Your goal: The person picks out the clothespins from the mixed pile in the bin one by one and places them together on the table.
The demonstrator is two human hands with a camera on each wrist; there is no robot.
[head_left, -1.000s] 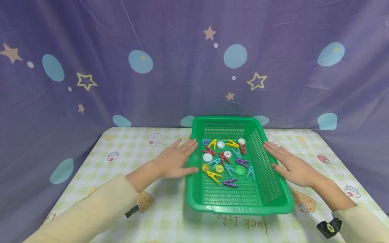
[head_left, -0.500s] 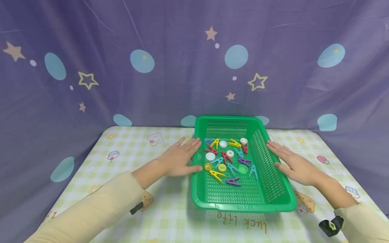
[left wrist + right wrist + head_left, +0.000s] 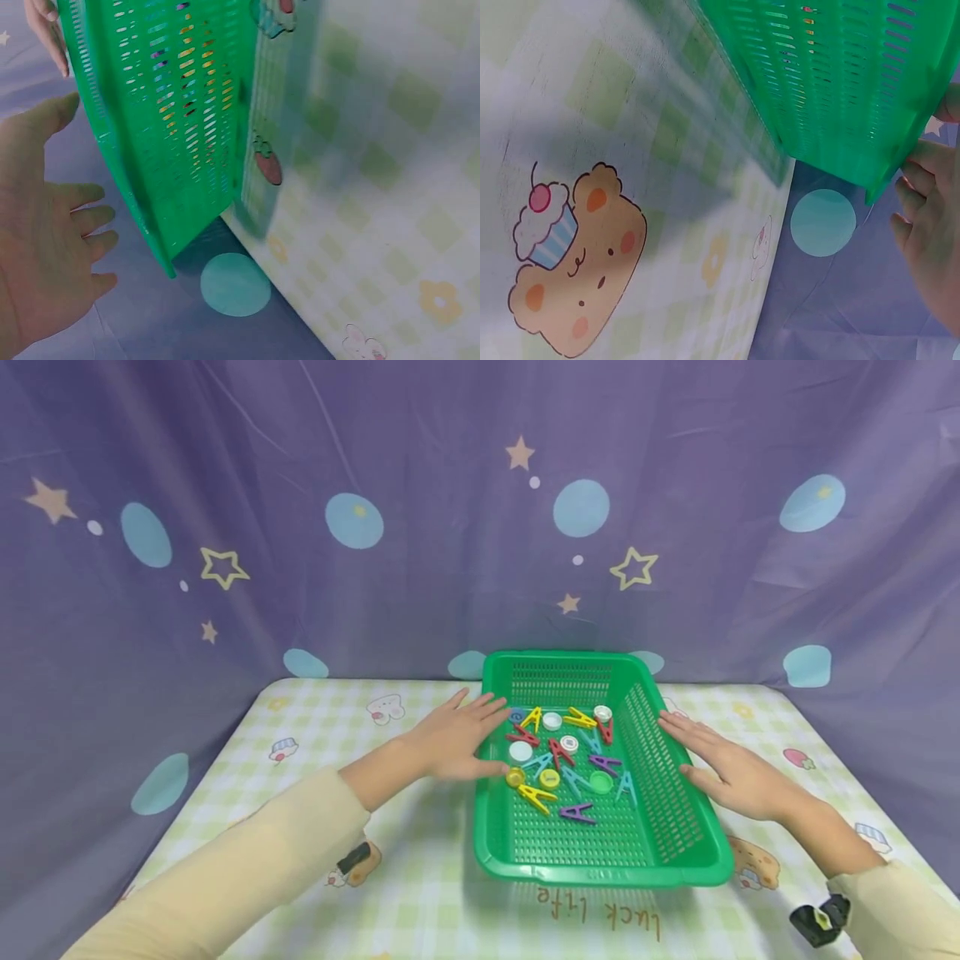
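Observation:
A green plastic basket [image 3: 600, 875] with slotted walls stands on the table. In it lie several clothespins, such as a purple one [image 3: 577, 812] and a yellow one [image 3: 537, 797], among bottle caps, such as a white one [image 3: 521, 751] and a green one [image 3: 601, 782]. My left hand [image 3: 457, 739] hovers at the left rim with fingers spread; the left wrist view shows a gap between its fingers and the rim. Against the right rim rests my right hand [image 3: 738, 772], fingers straight. Neither hand grips anything. The left fingertips cover part of the blue cap [image 3: 517, 716].
The table wears a checkered cloth [image 3: 405, 893] printed with bears, cupcakes and lettering. Behind it hangs a purple curtain [image 3: 450, 593] with stars and blue ovals, close to the basket's far end.
The basket has shifted slightly right in view. My left hand has lifted off the left rim and moved a little inward over it. The right hand stays at the right rim.

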